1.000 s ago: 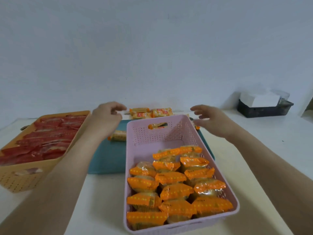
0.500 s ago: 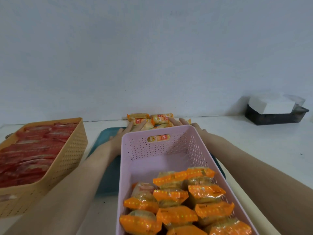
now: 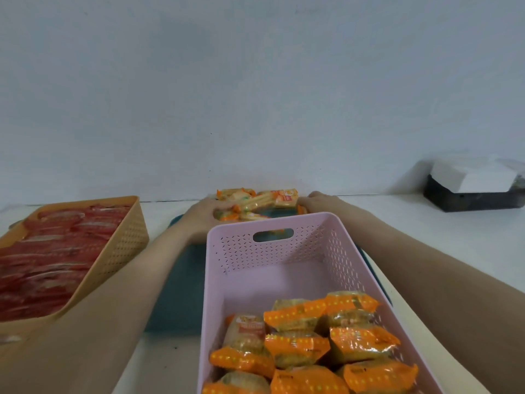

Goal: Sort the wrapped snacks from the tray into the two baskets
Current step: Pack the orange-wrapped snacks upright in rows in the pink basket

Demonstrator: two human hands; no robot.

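A pink basket [image 3: 272, 268] stands in front of me on the teal tray [image 3: 181, 280], its near half filled with orange-wrapped snacks [image 3: 315, 336]. Beyond its far rim lies a small heap of orange-wrapped snacks [image 3: 255, 201] on the tray. My left hand [image 3: 200, 217] grips the heap from the left, fingers curled round the wrappers. My right hand [image 3: 318, 203] closes on the heap from the right; its fingers are mostly hidden behind the snacks. An orange basket [image 3: 119, 245] at the left holds several red-wrapped snacks [image 3: 51, 251].
A black tray with white paper [image 3: 474, 189] sits at the far right by the wall. The white table [image 3: 426, 231] runs to the wall just behind the snack heap. My forearms flank the pink basket on both sides.
Both hands have reached forward past the pink basket and closed in on the snack heap from either side. The heap is now bunched up between them.
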